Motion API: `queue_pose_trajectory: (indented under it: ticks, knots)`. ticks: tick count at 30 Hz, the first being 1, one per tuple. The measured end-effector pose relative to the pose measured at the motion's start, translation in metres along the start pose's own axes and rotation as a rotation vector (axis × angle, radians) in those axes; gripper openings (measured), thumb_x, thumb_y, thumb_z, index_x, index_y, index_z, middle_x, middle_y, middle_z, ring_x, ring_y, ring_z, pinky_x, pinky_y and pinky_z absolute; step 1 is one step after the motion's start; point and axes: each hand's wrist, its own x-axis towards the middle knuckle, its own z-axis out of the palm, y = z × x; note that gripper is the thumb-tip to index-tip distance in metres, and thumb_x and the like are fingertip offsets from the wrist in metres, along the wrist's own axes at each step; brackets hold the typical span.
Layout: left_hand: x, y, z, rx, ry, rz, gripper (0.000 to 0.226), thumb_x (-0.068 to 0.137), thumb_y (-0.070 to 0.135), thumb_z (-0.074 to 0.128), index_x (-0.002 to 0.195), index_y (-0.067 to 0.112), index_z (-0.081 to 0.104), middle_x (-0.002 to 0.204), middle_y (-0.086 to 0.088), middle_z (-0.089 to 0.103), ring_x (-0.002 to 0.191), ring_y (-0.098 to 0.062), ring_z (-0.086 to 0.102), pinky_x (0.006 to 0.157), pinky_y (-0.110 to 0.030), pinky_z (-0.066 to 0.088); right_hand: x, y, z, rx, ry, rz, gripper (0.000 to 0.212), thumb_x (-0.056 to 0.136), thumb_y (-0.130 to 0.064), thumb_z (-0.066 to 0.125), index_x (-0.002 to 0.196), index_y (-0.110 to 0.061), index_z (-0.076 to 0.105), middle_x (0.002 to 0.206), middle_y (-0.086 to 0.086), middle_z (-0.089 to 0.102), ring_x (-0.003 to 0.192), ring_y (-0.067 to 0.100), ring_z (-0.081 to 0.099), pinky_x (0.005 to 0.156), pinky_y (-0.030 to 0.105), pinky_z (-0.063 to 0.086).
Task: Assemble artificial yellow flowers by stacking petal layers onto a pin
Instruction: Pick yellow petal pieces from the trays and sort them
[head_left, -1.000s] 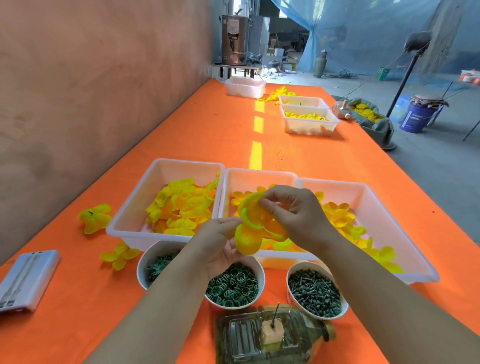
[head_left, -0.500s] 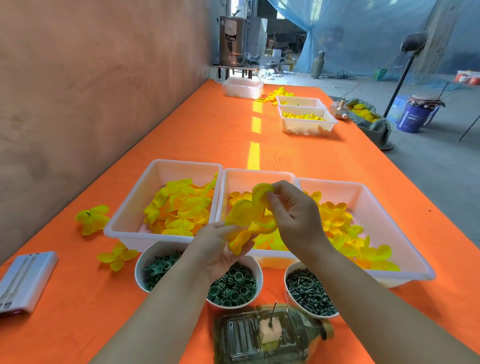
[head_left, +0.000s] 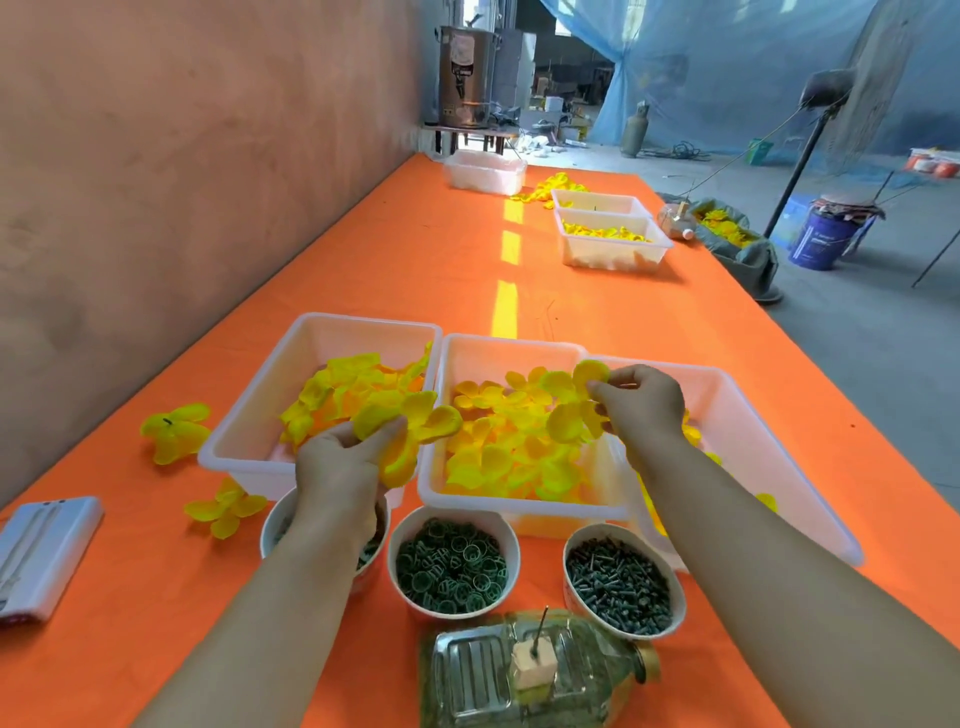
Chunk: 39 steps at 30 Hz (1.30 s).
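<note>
My left hand pinches a yellow petal layer over the gap between the left tray and the middle tray. My right hand pinches a second yellow petal layer above the middle tray. Both trays hold loose yellow petals. A thin pin stands upright in a pale block on top of a lying bottle at the near edge, with nothing on it.
Three bowls sit in front of the trays: green rings, dark screws and one under my left wrist. A third tray is at the right. Two finished flowers and a white device lie left.
My hands held the petal layers together a second ago. They have pulled apart, the left going left and down with one layer, the right going right with another.
</note>
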Motion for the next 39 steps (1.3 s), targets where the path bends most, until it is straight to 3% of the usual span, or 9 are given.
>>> queue_pose_trajectory:
  ticks: [5, 9, 14, 16, 20, 24, 31, 36, 39]
  knots:
    - [0.001, -0.005, 0.006, 0.049, -0.014, 0.02, 0.008, 0.081, 0.009, 0.079, 0.082, 0.013, 0.072, 0.068, -0.001, 0.072, 0.072, -0.026, 0.067, 0.078, -0.051, 0.057, 0.017, 0.0, 0.027, 0.238, -0.147, 0.205, 0.025, 0.09, 0.0, 0.068, 0.113, -0.004, 0.059, 0.103, 0.02, 0.068, 0.07, 0.022, 0.071, 0.066, 0.034, 0.056]
    - [0.004, -0.008, 0.011, 0.087, -0.056, 0.067, 0.01, 0.081, 0.012, 0.079, 0.073, 0.015, 0.073, 0.068, -0.006, 0.068, 0.069, -0.024, 0.06, 0.07, -0.043, 0.052, 0.015, 0.005, 0.033, -0.036, -0.188, 0.126, 0.053, 0.091, -0.005, 0.066, 0.142, -0.005, 0.048, 0.125, 0.014, 0.061, 0.077, 0.028, 0.073, 0.075, 0.042, 0.057]
    - [0.0, -0.014, 0.031, 0.2, -0.175, 0.105, 0.018, 0.082, 0.02, 0.078, 0.067, 0.013, 0.07, 0.055, 0.001, 0.057, 0.051, -0.019, 0.048, 0.054, -0.028, 0.039, -0.006, -0.003, 0.027, -0.152, -0.199, -0.187, 0.011, 0.094, -0.023, 0.064, 0.094, -0.018, 0.074, 0.1, 0.003, 0.074, 0.068, 0.014, 0.071, 0.077, 0.038, 0.054]
    - [-0.002, -0.015, 0.041, 0.277, -0.185, 0.141, 0.021, 0.083, 0.026, 0.077, 0.066, 0.017, 0.071, 0.055, 0.006, 0.06, 0.054, -0.015, 0.052, 0.056, -0.028, 0.041, -0.018, -0.011, 0.023, -0.076, -0.361, -0.173, 0.026, 0.098, -0.031, 0.06, 0.079, -0.021, 0.074, 0.083, -0.002, 0.076, 0.065, 0.008, 0.069, 0.067, 0.032, 0.05]
    - [-0.006, -0.018, 0.056, 0.352, -0.192, 0.166, 0.035, 0.092, 0.037, 0.069, 0.073, 0.008, 0.074, 0.066, -0.017, 0.066, 0.061, -0.021, 0.053, 0.058, -0.038, 0.041, -0.039, -0.022, 0.012, -0.125, -0.718, -0.106, 0.022, 0.086, -0.042, 0.074, 0.092, -0.021, 0.074, 0.082, -0.01, 0.071, 0.069, 0.005, 0.068, 0.06, 0.025, 0.051]
    - [-0.009, -0.017, 0.064, 0.4, -0.276, 0.165, 0.061, 0.099, 0.043, 0.054, 0.073, -0.011, 0.063, 0.06, -0.015, 0.048, 0.055, -0.019, 0.04, 0.055, -0.034, 0.03, -0.05, -0.018, 0.016, -0.278, -0.628, -0.442, 0.033, 0.072, -0.022, 0.088, 0.093, -0.036, 0.067, 0.095, -0.012, 0.067, 0.081, 0.001, 0.06, 0.074, 0.023, 0.048]
    - [-0.009, -0.004, 0.06, 0.146, -0.425, -0.377, 0.088, 0.093, 0.075, 0.028, 0.092, -0.001, 0.072, 0.075, -0.015, 0.069, 0.057, -0.025, 0.066, 0.051, -0.03, 0.052, -0.061, -0.019, 0.014, -0.133, -0.528, -0.673, 0.022, 0.073, -0.002, 0.083, 0.073, -0.02, 0.07, 0.101, -0.004, 0.071, 0.1, 0.011, 0.066, 0.089, 0.032, 0.051]
    - [-0.012, -0.004, 0.051, 0.07, -0.385, -0.295, 0.016, 0.093, 0.011, 0.064, 0.094, -0.003, 0.072, 0.086, -0.017, 0.074, 0.072, -0.023, 0.076, 0.05, -0.026, 0.055, -0.052, -0.019, 0.003, 0.137, -0.475, -0.497, 0.022, 0.086, 0.001, 0.072, 0.076, -0.014, 0.059, 0.077, 0.013, 0.067, 0.076, 0.02, 0.065, 0.071, 0.036, 0.048]
    - [-0.014, -0.005, 0.056, 0.074, -0.332, -0.214, 0.018, 0.086, -0.003, 0.07, 0.07, 0.004, 0.075, 0.086, -0.019, 0.075, 0.075, -0.026, 0.076, 0.054, -0.029, 0.058, -0.055, -0.011, 0.008, 0.226, -0.348, -0.455, 0.022, 0.089, 0.001, 0.068, 0.078, -0.013, 0.057, 0.066, 0.002, 0.058, 0.067, 0.012, 0.052, 0.065, 0.034, 0.043]
